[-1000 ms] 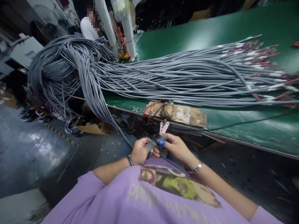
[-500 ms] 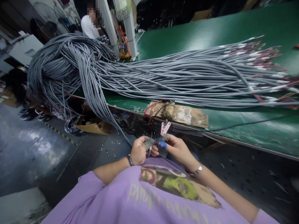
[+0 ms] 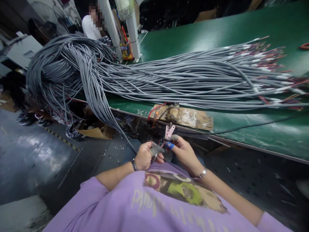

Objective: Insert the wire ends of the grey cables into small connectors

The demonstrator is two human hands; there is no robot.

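My left hand (image 3: 144, 157), with grey tape on its fingers, is closed around the end of a grey cable (image 3: 129, 143) near my waist. Thin coloured wires (image 3: 161, 144) fan out of that end between my hands. My right hand (image 3: 189, 156) has a blue cover on the thumb and grey tape on a finger; its thumb and finger pinch together at the wires, though their exact contact is too small to make out. Just above the right fingertips is a pink clip (image 3: 169, 131) by the table edge.
A large bundle of grey cables (image 3: 164, 77) lies along the green table (image 3: 260, 129) and spills over its left end. A wooden board (image 3: 198, 120) with red and black leads sits at the front edge. Below left stands a cardboard box (image 3: 96, 131). Another person (image 3: 91, 27) is at the back.
My right thumb and finger have shifted slightly up and away from the left hand, and more of the coloured wires shows between them. My left hand stays closed in place.
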